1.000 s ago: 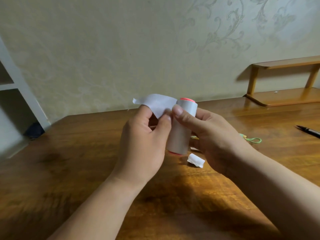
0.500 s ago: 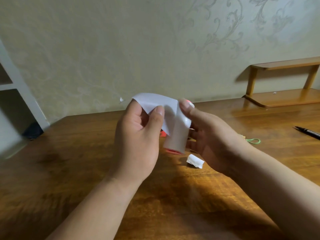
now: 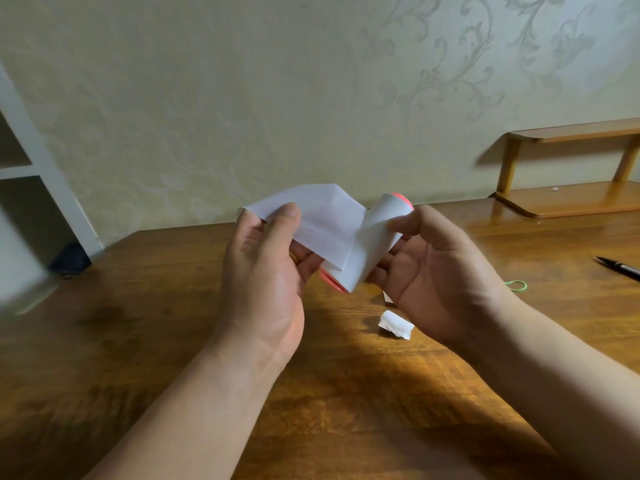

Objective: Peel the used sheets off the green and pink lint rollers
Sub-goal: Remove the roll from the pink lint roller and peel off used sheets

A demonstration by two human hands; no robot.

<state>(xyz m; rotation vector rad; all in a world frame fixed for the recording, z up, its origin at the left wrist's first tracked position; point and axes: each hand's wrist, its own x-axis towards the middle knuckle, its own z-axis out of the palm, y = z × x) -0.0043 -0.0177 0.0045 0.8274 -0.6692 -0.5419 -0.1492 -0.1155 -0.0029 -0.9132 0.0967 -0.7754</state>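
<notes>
Right, here's the white lint roller with pink end caps point(image 3: 379, 237), held in the air above the middle of the brown wooden surface point(image 3: 156, 341), tilted so that one pink cap points up and to the far right and the other down and to the near left. The right hand point(image 3: 440, 271) cradles it from the right, thumb pressed on the upper part of the roll, fingers curled round underneath. The left hand point(image 3: 266, 271) pinches a white sheet point(image 3: 311, 220) between thumb and fingers; that sheet stretches out to the left of the roll in a broad flap, its right edge joined to the roll and its far edge folded slightly.

Down on the surface, just near of the right hand, lies a small crumpled white paper wad point(image 3: 396, 325), apart from both hands. Another white scrap point(image 3: 388, 297) peeks out from under the right hand, mostly hidden. To the right of the right wrist a thin green loop point(image 3: 516, 285) shows, the rest of it concealed. Further right, near the edge of view, a black pen point(image 3: 620, 268) lies on the wood. At the far right stands a low wooden shelf riser point(image 3: 571, 199) against the pale patterned wall point(image 3: 242, 98), and white shelving point(image 3: 31, 168) sits at the left.
</notes>
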